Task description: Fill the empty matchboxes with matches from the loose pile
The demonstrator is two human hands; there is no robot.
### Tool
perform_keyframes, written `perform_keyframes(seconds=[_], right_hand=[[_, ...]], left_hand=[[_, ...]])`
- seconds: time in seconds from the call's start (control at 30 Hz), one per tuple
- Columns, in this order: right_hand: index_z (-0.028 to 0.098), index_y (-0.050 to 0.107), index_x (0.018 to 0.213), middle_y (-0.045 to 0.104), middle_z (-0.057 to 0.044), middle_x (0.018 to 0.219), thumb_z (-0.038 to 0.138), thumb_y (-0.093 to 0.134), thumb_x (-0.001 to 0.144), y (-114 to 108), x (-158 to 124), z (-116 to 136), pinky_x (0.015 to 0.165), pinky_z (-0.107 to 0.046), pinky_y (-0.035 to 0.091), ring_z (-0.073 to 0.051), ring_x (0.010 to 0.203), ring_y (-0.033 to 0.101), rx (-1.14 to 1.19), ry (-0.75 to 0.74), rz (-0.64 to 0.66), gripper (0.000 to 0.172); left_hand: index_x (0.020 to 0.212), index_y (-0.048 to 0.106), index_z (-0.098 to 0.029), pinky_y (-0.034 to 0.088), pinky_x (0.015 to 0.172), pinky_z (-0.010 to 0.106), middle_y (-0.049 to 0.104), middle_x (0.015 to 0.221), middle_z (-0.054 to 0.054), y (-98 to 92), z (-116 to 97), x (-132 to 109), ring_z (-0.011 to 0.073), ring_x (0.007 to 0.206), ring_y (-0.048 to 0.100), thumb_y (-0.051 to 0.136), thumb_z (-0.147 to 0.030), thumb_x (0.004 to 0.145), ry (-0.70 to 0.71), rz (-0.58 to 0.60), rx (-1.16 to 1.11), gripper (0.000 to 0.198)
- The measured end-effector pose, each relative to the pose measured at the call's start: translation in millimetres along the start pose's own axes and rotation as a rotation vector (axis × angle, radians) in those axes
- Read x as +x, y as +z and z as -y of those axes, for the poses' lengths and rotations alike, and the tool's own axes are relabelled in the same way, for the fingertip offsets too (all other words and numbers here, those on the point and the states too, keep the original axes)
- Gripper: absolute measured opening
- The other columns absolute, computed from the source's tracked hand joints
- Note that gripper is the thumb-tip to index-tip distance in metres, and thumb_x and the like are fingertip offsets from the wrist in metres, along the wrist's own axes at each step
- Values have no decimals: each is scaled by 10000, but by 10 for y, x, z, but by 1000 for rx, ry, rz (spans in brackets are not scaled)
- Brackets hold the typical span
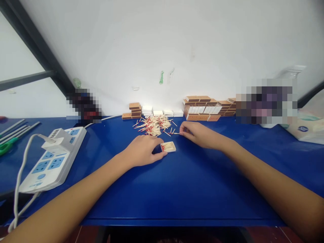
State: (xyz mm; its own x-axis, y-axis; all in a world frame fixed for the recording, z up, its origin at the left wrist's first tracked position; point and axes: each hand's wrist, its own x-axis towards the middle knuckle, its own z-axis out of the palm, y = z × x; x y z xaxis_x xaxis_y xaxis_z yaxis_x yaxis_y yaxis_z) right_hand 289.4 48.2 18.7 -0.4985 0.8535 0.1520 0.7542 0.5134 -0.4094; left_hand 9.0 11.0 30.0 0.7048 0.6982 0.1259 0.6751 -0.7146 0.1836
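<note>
On the blue table, a small open matchbox tray [172, 149] holds several red-tipped matches. My left hand [144, 150] grips the tray's left end between thumb and fingers. To the right, beyond the tray, the fingertips of my right hand [193, 132] pinch a match [176, 133] that points left. Behind both hands spreads a loose heap of matches [154, 125] with red heads, and a few strays lie at its right edge.
Matchboxes [199, 117] are stacked against the wall at right, with a smaller stack [135, 109] at left. White trays [158, 113] stand between them. A power strip [54, 163] with a cable lies left; a tissue pack [308, 126] sits far right.
</note>
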Motion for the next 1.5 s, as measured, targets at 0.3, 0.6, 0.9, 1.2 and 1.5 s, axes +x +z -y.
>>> perform_keyframes(seconds=[0.3,0.6,0.9,1.2,1.5], right_hand=[[207,564,1263,563,-3,769,187,418,965,26,-24,210,653,-318,429,-191,673,516,99,-38,-18,332],[220,653,1161,603,-18,838,264,495,960,144,-15,414,659,-307,452,-176,711,527,392,-11,-163,259],[190,706,955,661,-16,774,467,699,919,123,-10,509,568,-294,442,-129,585,554,693,87,-76,279],[237,792,952,638,-54,949,403,677,947,247,22,334,678,-324,453,-166,732,532,360,-63,-154,202],[223,706,1136,633,-109,1113,269,600,972,207,146,-99,865,-402,508,-253,975,609,73,-139,-141,201]], left_hand=[[1159,725,-193,390,596,287,736,832,45,-5,-3,-7,183,663,644,632,-443,972,5,1,-7,326],[1125,731,-189,385,591,294,729,817,45,12,2,0,188,659,642,628,-451,969,3,-3,0,322],[1084,725,-196,350,580,286,683,738,12,0,30,6,166,624,608,620,-473,969,-38,-140,20,317],[929,703,-190,298,570,279,655,704,8,-5,44,14,151,597,564,605,-470,975,-40,-125,-15,300],[1013,738,-195,344,564,272,687,747,3,-7,-41,-1,145,609,585,646,-460,949,41,7,-114,288]])
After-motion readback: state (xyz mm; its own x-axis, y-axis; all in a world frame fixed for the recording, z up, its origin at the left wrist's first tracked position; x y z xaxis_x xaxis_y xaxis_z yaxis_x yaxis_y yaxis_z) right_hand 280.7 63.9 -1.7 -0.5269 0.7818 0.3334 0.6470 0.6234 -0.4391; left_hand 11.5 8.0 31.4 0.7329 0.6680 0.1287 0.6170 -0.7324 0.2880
